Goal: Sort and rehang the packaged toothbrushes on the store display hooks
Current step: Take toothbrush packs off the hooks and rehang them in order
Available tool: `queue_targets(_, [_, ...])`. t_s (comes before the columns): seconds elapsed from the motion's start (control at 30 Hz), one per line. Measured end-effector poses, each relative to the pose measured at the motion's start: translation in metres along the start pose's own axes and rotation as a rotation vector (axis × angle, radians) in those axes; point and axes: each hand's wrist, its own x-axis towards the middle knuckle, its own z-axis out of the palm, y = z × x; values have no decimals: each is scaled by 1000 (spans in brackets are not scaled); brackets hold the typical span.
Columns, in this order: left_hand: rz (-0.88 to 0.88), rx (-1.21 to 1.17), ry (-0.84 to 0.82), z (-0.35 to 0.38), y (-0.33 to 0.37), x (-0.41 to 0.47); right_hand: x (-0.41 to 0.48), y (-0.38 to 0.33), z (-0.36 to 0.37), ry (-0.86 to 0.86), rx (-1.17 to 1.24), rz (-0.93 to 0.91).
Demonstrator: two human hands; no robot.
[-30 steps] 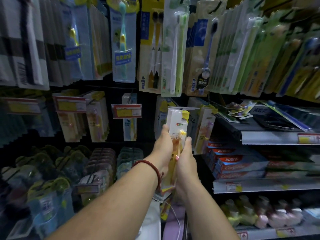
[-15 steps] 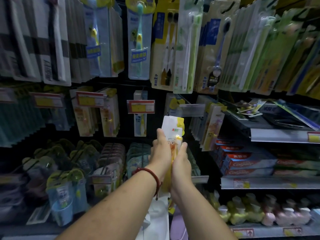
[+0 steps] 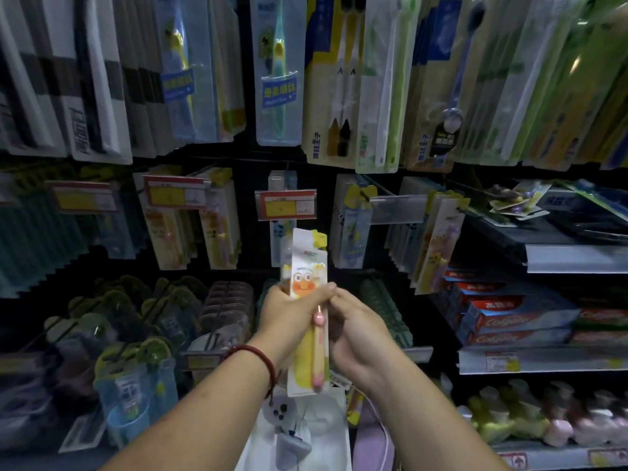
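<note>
Both hands grasping toothbrush pack upright between them, left hand on its left, right hand on its right, near price tag

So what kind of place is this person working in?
Most likely a shop's oral-care aisle: packaged toothbrushes hang in rows on hooks, price tags sit on the hook ends, and boxed toothpaste is stacked on a shelf at right.
</note>
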Motion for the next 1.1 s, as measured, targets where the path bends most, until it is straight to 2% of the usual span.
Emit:
queue_targets(0.1, [16, 49, 25, -5, -2, 27, 27, -11, 2, 80, -211, -71])
queue_targets(0.2, [24, 79, 58, -6, -6, 53, 78, -26, -2, 359, -393, -195])
queue_targets(0.27, [25, 68, 59, -4, -11, 69, 116, -37, -6, 527, -598, -266])
queue_targets(0.4, [35, 59, -25, 5, -23, 99, 168, -55, -9, 611, -870, -414])
queue_targets(0.47, [60, 102, -66, 7, -28, 107, 189, -61, -6, 645, -857, -433])
queue_targets(0.57, [55, 130, -103, 5, -30, 115, 210, -68, -4, 647, -676, -487])
queue_targets(0.8, [48, 53, -159, 3, -19, 96, 167, -64, -2, 649, -688, -714])
queue_targets(0.97, [88, 28, -130, -2, -3, 60, 117, -67, -10, 673, -733, -582])
queue_targets(1.1, [70, -18, -147, -12, -3, 23, 68, -81, -13, 626, -810, -444])
